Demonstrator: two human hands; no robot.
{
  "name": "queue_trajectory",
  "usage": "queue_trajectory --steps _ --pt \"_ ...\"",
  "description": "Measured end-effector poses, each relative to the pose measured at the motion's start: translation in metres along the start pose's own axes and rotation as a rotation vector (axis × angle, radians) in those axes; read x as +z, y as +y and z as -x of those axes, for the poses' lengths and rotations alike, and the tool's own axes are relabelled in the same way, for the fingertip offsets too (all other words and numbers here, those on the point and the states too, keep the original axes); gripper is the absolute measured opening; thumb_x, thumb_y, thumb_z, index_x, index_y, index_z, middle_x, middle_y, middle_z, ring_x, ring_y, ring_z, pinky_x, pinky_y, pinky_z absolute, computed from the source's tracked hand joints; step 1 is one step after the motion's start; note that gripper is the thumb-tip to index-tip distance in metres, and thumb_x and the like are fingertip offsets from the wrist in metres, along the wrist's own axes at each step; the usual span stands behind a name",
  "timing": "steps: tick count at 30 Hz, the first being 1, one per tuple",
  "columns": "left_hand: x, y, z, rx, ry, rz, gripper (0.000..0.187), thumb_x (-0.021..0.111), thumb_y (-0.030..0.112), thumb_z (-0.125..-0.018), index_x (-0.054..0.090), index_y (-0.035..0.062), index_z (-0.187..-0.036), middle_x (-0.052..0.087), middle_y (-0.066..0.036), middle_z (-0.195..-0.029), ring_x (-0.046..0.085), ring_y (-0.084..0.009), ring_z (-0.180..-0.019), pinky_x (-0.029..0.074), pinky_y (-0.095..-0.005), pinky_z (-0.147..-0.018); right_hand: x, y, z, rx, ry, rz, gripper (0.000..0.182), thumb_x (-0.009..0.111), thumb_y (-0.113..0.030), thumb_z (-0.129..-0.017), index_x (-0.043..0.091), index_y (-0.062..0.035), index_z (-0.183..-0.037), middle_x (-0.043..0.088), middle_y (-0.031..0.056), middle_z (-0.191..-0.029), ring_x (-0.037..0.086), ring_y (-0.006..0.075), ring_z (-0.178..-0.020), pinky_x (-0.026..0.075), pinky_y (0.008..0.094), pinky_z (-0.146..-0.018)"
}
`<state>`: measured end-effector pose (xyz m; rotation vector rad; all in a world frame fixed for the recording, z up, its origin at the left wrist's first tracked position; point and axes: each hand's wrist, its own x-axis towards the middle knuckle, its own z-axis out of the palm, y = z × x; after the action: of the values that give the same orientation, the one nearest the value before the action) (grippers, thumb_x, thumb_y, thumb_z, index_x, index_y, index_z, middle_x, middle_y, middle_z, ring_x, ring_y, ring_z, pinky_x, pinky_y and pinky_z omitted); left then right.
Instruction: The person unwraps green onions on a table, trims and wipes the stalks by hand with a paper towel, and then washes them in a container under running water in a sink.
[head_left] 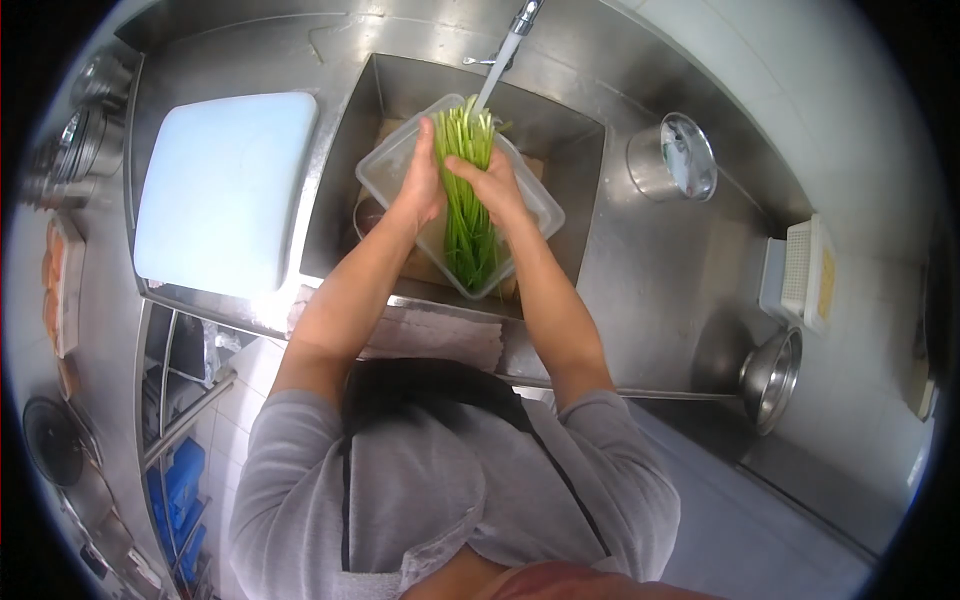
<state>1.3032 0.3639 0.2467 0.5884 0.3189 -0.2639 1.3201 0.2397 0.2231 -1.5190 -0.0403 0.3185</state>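
Note:
A bunch of long green vegetable stalks (468,225) stands between my hands, pale cut ends up toward the tap and darker leafy ends down in a clear plastic tub (540,200). My left hand (424,178) holds the bunch from the left, its thumb side pointing up. From the right, my right hand (493,186) grips it, thumb across the front of the stalks. Some fingers of both hands are hidden behind the greens. Water runs from the tap (524,18) onto the upper ends. The tub sits tilted in the steel sink (565,130).
A white cutting board (225,190) lies left of the sink. On the right counter stand a steel pot (652,160), white plastic baskets (798,270) and a steel bowl (772,380). A cloth (435,338) hangs at the front edge. Stacked metal containers (90,145) stand far left.

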Motion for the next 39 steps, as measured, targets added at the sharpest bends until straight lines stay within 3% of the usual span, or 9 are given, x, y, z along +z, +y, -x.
queue_trajectory --steps 8,12,14,20,27,30,33,36,39 --pt "0.001 -0.017 -0.038 0.322 -0.003 -0.235 0.057 0.036 0.051 -0.104 0.048 0.0063 -0.139 0.056 -0.011 -0.132 0.050 -0.0227 -0.125 0.038 -0.0386 -0.108 0.007 0.000 -0.018 -0.352 0.253 0.077 0.044 0.069 -0.024 -0.090 0.054 -0.0022 -0.126 0.065 0.0140 -0.112 0.061 0.0277 -0.101 0.045 0.0401 -0.093" --pt "-0.004 -0.014 -0.047 0.230 0.027 -0.176 0.058 0.039 0.047 -0.105 0.042 0.0039 -0.144 0.052 -0.011 -0.137 0.048 -0.0234 -0.128 0.036 -0.0383 -0.109 0.024 0.005 -0.018 -0.498 0.357 0.168 0.047 0.069 -0.023 -0.089 0.051 -0.0023 -0.127 0.063 0.0136 -0.113 0.061 0.0284 -0.103 0.045 0.0403 -0.092" --pt "-0.005 -0.012 -0.031 0.097 -0.005 -0.167 0.060 0.043 0.042 -0.104 0.036 0.0010 -0.147 0.047 -0.014 -0.142 0.044 -0.0233 -0.132 0.034 -0.0377 -0.111 0.014 0.001 -0.017 -0.330 0.274 0.179 0.051 0.063 -0.034 -0.093 0.051 0.0010 -0.127 0.063 0.0181 -0.113 0.061 0.0332 -0.106 0.046 0.0418 -0.092" --pt "-0.037 -0.024 -0.026 0.301 -0.185 -0.727 0.085 0.064 0.052 -0.091 0.025 0.0089 -0.153 0.044 -0.013 -0.145 0.039 -0.0255 -0.136 0.031 -0.0379 -0.113 0.005 0.012 -0.041 -0.108 0.259 0.136 0.064 0.042 -0.053 -0.100 0.052 0.0039 -0.126 0.063 0.0280 -0.109 0.058 0.0398 -0.111 0.043 0.0421 -0.096" --pt "-0.040 -0.009 -0.026 0.274 -0.266 -0.867 0.102 0.083 0.013 -0.074 0.021 0.0087 -0.155 0.044 -0.012 -0.144 0.042 -0.0227 -0.133 0.035 -0.0354 -0.110 -0.003 -0.042 -0.022 0.105 0.026 0.348 0.059 0.042 -0.052 -0.101 0.062 -0.0002 -0.122 0.064 0.0271 -0.114 0.059 0.0314 -0.115 0.041 0.0406 -0.099" --pt "-0.041 -0.023 -0.032 0.468 -0.229 -0.733 0.095 0.084 0.007 -0.070 0.031 0.0038 -0.150 0.051 -0.011 -0.137 0.049 -0.0203 -0.126 0.041 -0.0341 -0.105 -0.004 -0.030 -0.030 0.175 -0.105 0.218 0.056 0.047 -0.052 -0.098 0.064 -0.0042 -0.122 0.062 0.0254 -0.121 0.059 0.0332 -0.112 0.042 0.0425 -0.098" --pt "-0.044 -0.022 -0.034 0.331 -0.103 -0.761 0.070 0.083 0.004 -0.069 0.052 0.0001 -0.133 0.063 -0.009 -0.120 0.060 -0.0176 -0.108 0.049 -0.0325 -0.093 0.003 -0.051 -0.014 -0.048 -0.074 1.085 0.058 0.052 -0.054 -0.096 0.062 -0.0048 -0.126 0.060 0.0190 -0.122 0.057 0.0268 -0.108 0.044 0.0392 -0.096" --pt "-0.038 -0.024 -0.027 0.198 -0.014 -0.744 0.047 0.082 0.003 -0.068 0.064 -0.0001 -0.111 0.068 -0.007 -0.101 0.065 -0.0157 -0.090 0.053 -0.0317 -0.081 -0.006 -0.045 -0.023 -0.241 0.036 1.111 0.046 0.056 -0.047 -0.096 0.066 -0.0084 -0.120 0.060 0.0177 -0.121 0.057 0.0228 -0.104 0.047 0.0354 -0.090" --pt "-0.014 -0.010 -0.014 0.161 -0.100 -0.721 0.039 0.081 0.003 -0.069 0.066 -0.0004 -0.104 0.069 -0.006 -0.093 0.066 -0.0166 -0.084 0.054 -0.0312 -0.078 -0.001 -0.030 -0.043 -0.379 0.109 0.397 0.043 0.057 -0.044 -0.097 0.068 -0.0057 -0.111 0.064 0.0156 -0.110 0.058 0.0182 -0.095 0.049 0.0319 -0.084"
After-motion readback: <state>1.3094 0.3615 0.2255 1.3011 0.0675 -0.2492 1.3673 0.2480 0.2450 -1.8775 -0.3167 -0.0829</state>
